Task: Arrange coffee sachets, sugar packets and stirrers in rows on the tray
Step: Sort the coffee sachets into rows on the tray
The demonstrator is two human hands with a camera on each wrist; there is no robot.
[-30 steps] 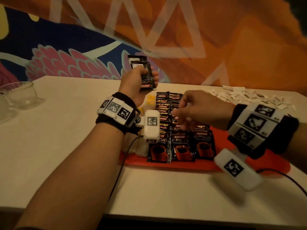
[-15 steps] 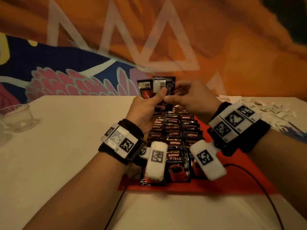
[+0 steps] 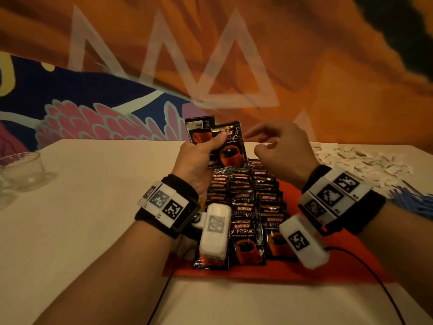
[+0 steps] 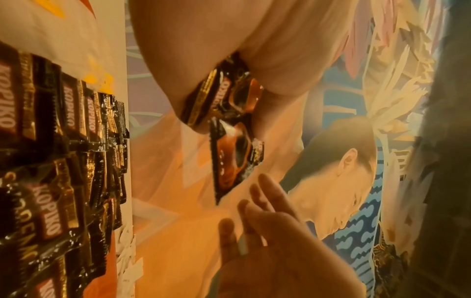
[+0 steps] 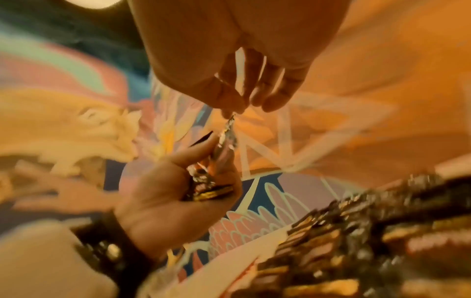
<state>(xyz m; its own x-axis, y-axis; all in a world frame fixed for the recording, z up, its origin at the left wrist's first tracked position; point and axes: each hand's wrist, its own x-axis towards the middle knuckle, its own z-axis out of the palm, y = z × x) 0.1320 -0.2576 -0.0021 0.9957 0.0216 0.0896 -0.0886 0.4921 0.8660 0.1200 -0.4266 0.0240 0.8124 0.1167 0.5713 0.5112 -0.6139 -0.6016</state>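
Coffee sachets (image 3: 244, 207) lie in overlapping rows on the red tray (image 3: 351, 261). Left hand (image 3: 199, 158) grips a spare bundle (image 3: 225, 143) above the far end; right hand (image 3: 278, 148), fingers loosely spread, holds nothing. Next: pinch one sachet and extend a row.

Wall (image 3: 304, 66) behind the table is one big mural: mostly orange, pale translucent triangle outlines (image 3: 234, 66) overlaid, navy patch at left with pink feather shapes (image 3: 89, 120). Left wrist view shows more of it (painted figure in profile (image 4: 339, 167), blue wave pattern below it). Table (image 3: 93, 219) is plain cream, far edge meets the wall. Clear glass cup (image 3: 23, 170) near the table's left edge. Light is dim, warm amber. Floor not visible.
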